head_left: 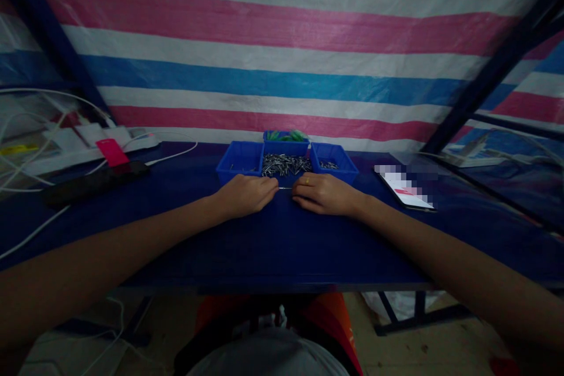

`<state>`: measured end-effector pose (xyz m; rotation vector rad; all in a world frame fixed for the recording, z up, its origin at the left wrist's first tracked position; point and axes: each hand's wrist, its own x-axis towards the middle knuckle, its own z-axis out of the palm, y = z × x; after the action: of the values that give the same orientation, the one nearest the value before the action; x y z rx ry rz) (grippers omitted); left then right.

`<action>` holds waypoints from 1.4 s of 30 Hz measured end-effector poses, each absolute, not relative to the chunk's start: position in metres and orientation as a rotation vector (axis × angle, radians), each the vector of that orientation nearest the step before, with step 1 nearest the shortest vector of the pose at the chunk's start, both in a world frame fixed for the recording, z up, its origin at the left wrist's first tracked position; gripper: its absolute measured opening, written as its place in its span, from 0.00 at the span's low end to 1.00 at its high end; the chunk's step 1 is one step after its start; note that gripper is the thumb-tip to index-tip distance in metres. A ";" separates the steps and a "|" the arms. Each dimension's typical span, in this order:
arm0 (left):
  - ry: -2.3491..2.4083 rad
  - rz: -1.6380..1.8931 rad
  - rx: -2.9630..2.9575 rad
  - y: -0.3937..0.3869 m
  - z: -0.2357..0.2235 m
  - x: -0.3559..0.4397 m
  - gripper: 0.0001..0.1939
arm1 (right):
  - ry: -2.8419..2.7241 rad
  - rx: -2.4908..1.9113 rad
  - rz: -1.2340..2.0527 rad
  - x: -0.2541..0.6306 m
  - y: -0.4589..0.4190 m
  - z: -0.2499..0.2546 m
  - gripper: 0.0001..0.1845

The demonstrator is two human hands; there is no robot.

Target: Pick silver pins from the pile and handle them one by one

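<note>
My left hand [247, 195] and my right hand [326, 192] are close together over the table, both with fingers closed. A thin, shiny metal rod [285, 188] spans the small gap between them, its ends hidden in my fingers. Just beyond my hands lies a heap of small, slim metal pieces [286, 164]. To its left is a blue bin [229, 175] with a few pieces at the bottom. On its right, another blue bin [346, 176] contains some small metal pieces. Behind the heap, a third blue bin [285, 146] holds green items I cannot make out.
A lit phone [408, 189] lies on the blue table [282, 252] at right. At left are a black slab-like device [97, 183], a red card-like thing [113, 153] and white cables [176, 158]. A striped sheet [282, 59] hangs behind the table.
</note>
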<state>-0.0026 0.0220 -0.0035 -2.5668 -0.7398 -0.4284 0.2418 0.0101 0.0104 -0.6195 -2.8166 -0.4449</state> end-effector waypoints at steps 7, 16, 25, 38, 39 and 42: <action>-0.809 -0.322 -2.621 0.023 -0.002 -0.002 0.12 | -2.547 -1.048 -0.624 0.264 0.024 0.027 0.18; -0.838 -0.228 -2.649 0.021 0.001 -0.002 0.12 | -2.267 -1.494 -0.685 0.282 0.037 0.022 0.22; -0.874 -0.189 -2.668 0.023 0.000 -0.001 0.15 | -2.339 -1.251 -0.693 0.272 0.031 0.022 0.18; -0.899 -0.158 -2.670 0.024 -0.002 0.000 0.18 | -2.751 -0.850 -0.280 0.242 0.016 -0.001 0.18; -0.896 -0.161 -2.672 0.024 -0.002 0.000 0.18 | -2.749 -0.880 -0.254 0.243 0.018 -0.002 0.20; -0.887 -0.170 -2.679 0.024 -0.002 0.000 0.18 | -2.743 -0.948 -0.192 0.244 0.018 -0.004 0.24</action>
<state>-0.0004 0.0240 -0.0021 -2.6793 -0.8872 -0.1697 0.2439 0.0185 -0.0041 -0.9478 -2.7432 -0.1920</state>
